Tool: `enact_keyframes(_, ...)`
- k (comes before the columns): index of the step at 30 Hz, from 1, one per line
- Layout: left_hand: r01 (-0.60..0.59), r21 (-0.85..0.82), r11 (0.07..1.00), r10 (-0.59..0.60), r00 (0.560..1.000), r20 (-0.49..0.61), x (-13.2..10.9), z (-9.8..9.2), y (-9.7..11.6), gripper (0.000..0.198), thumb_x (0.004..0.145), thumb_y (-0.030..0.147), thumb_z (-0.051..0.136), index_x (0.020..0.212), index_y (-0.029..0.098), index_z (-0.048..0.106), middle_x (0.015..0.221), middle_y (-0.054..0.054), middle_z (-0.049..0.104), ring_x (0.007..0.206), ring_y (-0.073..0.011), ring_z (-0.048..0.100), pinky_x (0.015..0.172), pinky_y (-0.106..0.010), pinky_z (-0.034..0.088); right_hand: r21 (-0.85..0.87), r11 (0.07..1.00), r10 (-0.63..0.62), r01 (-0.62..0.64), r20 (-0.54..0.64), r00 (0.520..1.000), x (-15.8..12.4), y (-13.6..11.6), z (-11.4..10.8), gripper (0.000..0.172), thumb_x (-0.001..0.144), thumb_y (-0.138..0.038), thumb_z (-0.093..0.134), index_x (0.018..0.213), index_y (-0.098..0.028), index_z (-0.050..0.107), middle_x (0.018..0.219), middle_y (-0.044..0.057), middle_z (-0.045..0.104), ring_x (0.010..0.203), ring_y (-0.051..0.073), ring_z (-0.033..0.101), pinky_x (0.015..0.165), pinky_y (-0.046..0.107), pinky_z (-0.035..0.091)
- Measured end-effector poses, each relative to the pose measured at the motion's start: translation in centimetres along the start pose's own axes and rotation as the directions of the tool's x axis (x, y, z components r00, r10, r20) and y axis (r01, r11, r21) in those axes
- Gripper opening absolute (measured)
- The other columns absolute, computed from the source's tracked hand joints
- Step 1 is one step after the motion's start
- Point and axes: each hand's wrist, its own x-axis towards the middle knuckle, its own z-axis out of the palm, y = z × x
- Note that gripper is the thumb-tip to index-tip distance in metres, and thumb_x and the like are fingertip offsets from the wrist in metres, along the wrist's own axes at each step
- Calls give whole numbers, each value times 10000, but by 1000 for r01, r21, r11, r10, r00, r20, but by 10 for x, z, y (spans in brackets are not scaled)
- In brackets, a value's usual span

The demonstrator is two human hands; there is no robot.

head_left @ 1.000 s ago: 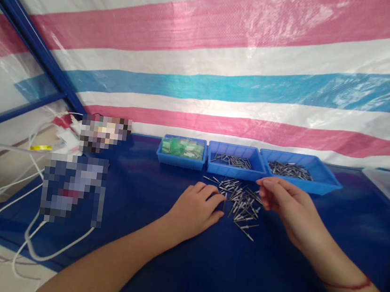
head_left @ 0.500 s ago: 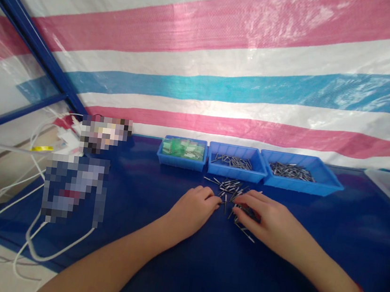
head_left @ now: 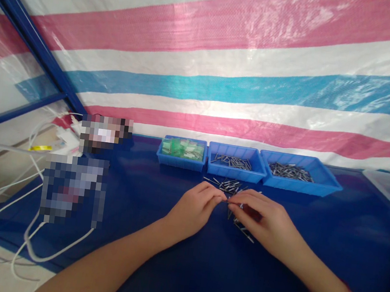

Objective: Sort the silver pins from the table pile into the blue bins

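Observation:
A loose pile of blind rivets (head_left: 227, 185), thin dark pins with silver ends, lies on the blue table (head_left: 179, 276). My left hand (head_left: 196, 208) is over the pile's left side, thumb and forefinger pinched on a small rivet (head_left: 226, 200). Opposite it, my right hand (head_left: 261, 215) is curled with its fingertips at the same rivet, almost meeting the left ones. Fingers hide most of that piece. More rivets (head_left: 243, 230) lie under and in front of the right hand.
Behind the pile stand three blue bins in a row: one with green packets (head_left: 184, 148), a middle bin (head_left: 236, 174) and a right bin (head_left: 325, 183), both with rivets. White cables (head_left: 31, 244) hang at left. A clear plastic container (head_left: 389, 188) is at right.
My left hand has moved slightly right and my right hand slightly left, so their fingertips now come together over the pile. A rivet is now between them.

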Motion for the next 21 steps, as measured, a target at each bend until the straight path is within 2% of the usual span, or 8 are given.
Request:
enact_keyframes(3, 21, -53, 998, -21, 1000, 8, 0, -1, 4, 246, 979, 242, 409, 994, 153, 638, 954, -64, 654, 925, -165, 614, 866, -277, 480, 84, 994, 70, -62, -92, 993, -1, -3, 4, 123, 891, -296, 560, 892, -226, 661, 864, 57, 669, 663, 165, 609, 553, 288, 474)
enact_keyframes(8, -11, -99, 995, 22, 993, 114, -1, 0, 9, 245, 984, 254, 394, 1024, 141, 608, 937, -65, 627, 904, -161, 593, 842, -265, 463, 239, 964, 156, -119, -140, 978, -4, -4, 9, 93, 871, -302, 590, 854, -228, 644, 815, 46, 645, 691, 174, 600, 587, 291, 473)
enact_keyframes(12, -30, -126, 992, 51, 984, 171, -2, 2, 11, 233, 983, 250, 384, 927, 147, 585, 861, -46, 587, 836, -149, 571, 797, -252, 457, 286, 954, 141, -92, -153, 978, -5, -8, 9, 69, 861, -288, 608, 841, -231, 640, 805, 41, 632, 687, 169, 592, 593, 289, 472)
enact_keyframes(15, 3, -151, 989, 29, 978, 209, -1, 2, 11, 278, 986, 259, 361, 830, 159, 568, 788, -28, 564, 774, -140, 558, 753, -245, 456, 283, 956, 118, -73, -144, 983, -5, -11, 8, 73, 865, -280, 603, 831, -231, 645, 805, 44, 631, 695, 171, 592, 595, 292, 477)
enact_keyframes(21, 122, -231, 965, -71, 973, 219, -1, 2, 11, 258, 963, 330, 429, 1038, 147, 595, 884, -37, 605, 738, -126, 567, 674, -223, 455, 238, 970, 79, -37, -168, 983, -5, -12, 6, 70, 865, -273, 604, 819, -232, 637, 806, 53, 634, 732, 188, 610, 605, 309, 490)
